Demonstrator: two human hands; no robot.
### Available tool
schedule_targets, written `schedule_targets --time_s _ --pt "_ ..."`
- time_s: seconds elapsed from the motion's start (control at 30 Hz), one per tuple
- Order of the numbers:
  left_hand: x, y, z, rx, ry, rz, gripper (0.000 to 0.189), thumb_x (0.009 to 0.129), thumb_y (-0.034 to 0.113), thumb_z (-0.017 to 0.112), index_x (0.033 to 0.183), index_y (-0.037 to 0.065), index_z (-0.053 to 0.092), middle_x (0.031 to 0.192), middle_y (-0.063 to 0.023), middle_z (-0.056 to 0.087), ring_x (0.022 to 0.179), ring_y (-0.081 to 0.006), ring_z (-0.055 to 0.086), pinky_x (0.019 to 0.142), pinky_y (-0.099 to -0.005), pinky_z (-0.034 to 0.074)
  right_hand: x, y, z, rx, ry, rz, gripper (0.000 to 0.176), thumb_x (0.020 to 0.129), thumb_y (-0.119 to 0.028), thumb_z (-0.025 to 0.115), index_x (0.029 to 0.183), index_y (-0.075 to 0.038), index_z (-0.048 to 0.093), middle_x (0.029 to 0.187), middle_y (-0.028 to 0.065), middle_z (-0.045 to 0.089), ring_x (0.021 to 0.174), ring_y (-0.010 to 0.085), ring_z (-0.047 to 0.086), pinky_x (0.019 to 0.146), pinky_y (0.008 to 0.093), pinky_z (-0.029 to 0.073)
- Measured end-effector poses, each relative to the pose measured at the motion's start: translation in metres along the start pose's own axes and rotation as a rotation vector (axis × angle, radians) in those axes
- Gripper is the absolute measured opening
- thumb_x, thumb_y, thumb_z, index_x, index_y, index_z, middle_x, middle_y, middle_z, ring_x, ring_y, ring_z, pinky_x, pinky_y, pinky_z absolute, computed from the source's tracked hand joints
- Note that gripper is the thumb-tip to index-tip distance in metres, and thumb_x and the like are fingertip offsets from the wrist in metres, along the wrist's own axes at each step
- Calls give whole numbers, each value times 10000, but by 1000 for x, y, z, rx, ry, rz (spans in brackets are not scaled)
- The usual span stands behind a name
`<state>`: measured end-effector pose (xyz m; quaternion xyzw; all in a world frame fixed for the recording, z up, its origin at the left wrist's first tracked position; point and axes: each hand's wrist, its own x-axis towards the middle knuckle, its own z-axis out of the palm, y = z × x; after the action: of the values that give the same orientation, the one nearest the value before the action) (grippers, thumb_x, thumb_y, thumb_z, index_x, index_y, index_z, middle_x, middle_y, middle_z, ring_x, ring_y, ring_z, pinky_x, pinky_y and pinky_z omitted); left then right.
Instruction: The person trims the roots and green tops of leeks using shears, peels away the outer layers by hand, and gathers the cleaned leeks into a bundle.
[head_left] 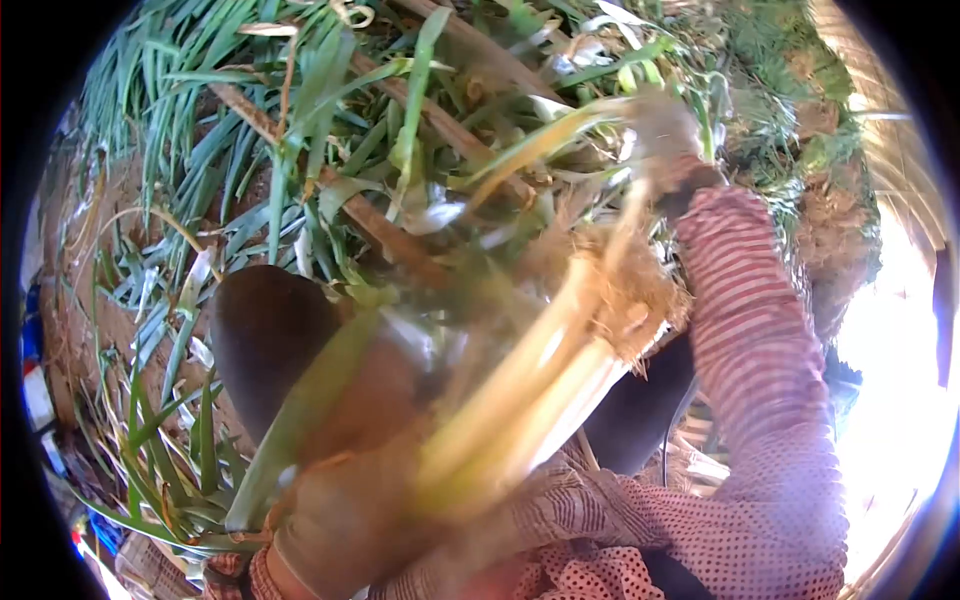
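Observation:
My left hand [355, 485], smeared by motion, is wrapped round a few thick leek stalks [540, 385] in front of my body. The stalks are white to pale yellow and tilt up to the right, ending in a brown tuft of roots [640, 300]. A broad green leaf [310, 420] sticks up beside this hand. My right hand [665, 140] is beyond the roots, at the end of a red-and-white striped sleeve. It is badly blurred but looks closed on a yellowed leek leaf [560, 135] that trails to the left.
Green leek tops [200, 130] lie heaped at the far left, with brown wooden poles [440, 125] across the litter. Rooted bundles [835, 210] are stacked at the right. My dark knees [265, 335] flank the stalks. Cut leaves [165, 460] lie at lower left on soil.

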<state>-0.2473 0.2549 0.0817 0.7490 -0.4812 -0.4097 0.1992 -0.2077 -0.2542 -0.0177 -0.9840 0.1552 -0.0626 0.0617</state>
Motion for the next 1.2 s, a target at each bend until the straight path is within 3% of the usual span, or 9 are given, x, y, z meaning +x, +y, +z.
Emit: schedule_targets --time_s 0.2,0.3,0.4,0.53,0.67,0.8,0.93,1.03,1.2 --pt "1 11 5 35 80 64 778 734 371 839 1272 -43 460 915 -185 628 777 -368 657 672 -454 517 3 -2 -68 -547 -637 1 782 961 -524 580 1521 -17 382 1417 262 550 1314 379 539 1143 410 401" --pt "4 10 14 21 112 125 759 742 374 834 1253 -47 462 886 -170 612 747 -350 655 652 -442 513 -40 -87 -45 -141 -1383 115 888 931 -656 552 1529 -21 385 1536 207 450 1431 365 413 1210 404 285" --pt "7 8 11 33 90 173 749 743 381 833 1236 -47 466 880 -168 609 742 -336 654 647 -436 512 -91 -104 5 23 -1668 -166 744 927 -570 623 1392 7 560 1397 218 587 1334 339 529 1116 390 420" --pt "10 13 6 62 48 149 731 741 371 829 1224 -45 472 899 -167 618 747 -346 652 659 -445 514 -119 -124 10 165 -1456 -291 447 955 -400 613 1191 -27 677 1104 180 714 1059 289 668 917 398 525" --pt "20 -5 8 -10 157 275 747 736 354 822 1259 -55 479 922 -173 634 737 -372 644 672 -463 516 -70 -67 31 23 -677 -398 290 974 -272 559 1076 -32 686 958 192 712 839 318 693 792 413 548" --pt "15 26 -1 60 180 141 771 721 344 826 1303 -41 497 916 -190 649 758 -387 648 691 -474 516 -20 -38 7 109 -277 -54 344 991 -332 561 1136 -34 656 937 217 696 826 373 690 765 421 549" --pt "3 6 3 25 72 109 760 702 334 836 1306 -1 520 903 -192 662 780 -394 658 697 -474 518 8 44 -27 -594 -262 -197 445 954 -402 627 1181 -25 691 891 123 743 817 333 721 755 458 572" --pt "-13 3 12 -66 156 54 661 706 181 820 1302 18 587 1040 -206 681 875 -409 653 781 -482 523 -32 75 -61 619 -176 701 466 978 -408 604 1262 -47 677 1136 161 725 1006 328 703 907 429 565" --pt "-16 5 11 -47 159 -1 748 673 371 854 1236 -18 554 918 -209 693 799 -396 686 723 -453 543 -105 25 -52 1259 -345 601 478 1007 -393 569 1292 -17 649 1155 158 715 996 269 692 928 388 557"
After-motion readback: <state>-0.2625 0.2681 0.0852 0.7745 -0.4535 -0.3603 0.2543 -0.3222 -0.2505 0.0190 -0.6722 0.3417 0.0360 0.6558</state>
